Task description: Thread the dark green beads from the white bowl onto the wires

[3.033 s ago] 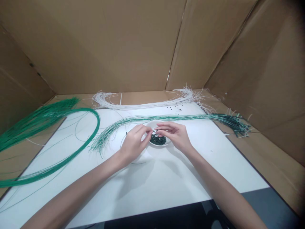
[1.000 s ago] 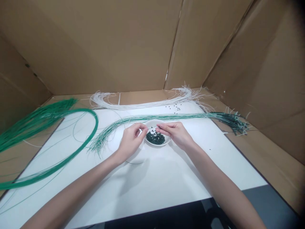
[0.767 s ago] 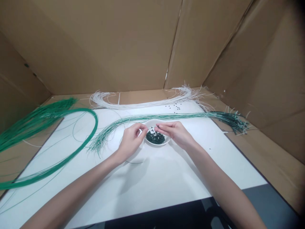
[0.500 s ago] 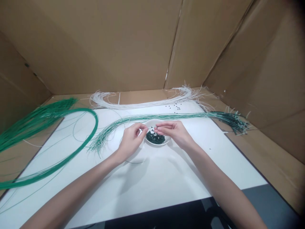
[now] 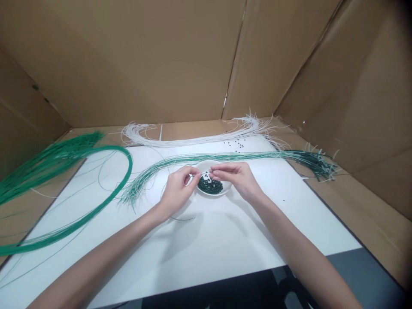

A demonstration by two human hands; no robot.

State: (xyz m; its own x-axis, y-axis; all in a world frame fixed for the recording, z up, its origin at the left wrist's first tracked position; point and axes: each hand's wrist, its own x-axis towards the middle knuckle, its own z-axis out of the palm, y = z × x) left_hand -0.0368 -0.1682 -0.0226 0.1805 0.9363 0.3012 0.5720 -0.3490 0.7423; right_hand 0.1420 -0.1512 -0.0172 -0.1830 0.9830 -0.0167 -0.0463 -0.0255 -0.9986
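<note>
Above a white bowl (image 5: 227,189) my two hands face each other, fingertips a short gap apart. My left hand (image 5: 177,189) is closed in a pinch on a thin pale strand (image 5: 204,172), whose tip points across toward the other hand. From under that hand a thin cord (image 5: 183,219) curves over the table. My right hand (image 5: 240,179) is also pinched, with what looks like a small dark bead at its fingertips, partly hidden. Small dark green beads (image 5: 210,186) lie heaped in the bowl, with several loose ones up its inner side.
Behind the bowl stretches a bundle of green strands (image 5: 206,158) with dark beaded right ends. Farther back lies a white strand bundle (image 5: 186,141). A thick green bundle (image 5: 127,171) loops at the left. Several stray beads dot the white tabletop (image 5: 225,240). Cardboard walls (image 5: 144,64) surround it.
Both hands stay over the bowl, almost still. The pale strand between the fingertips has shifted slightly, and my right hand's fingers have moved a little.
</note>
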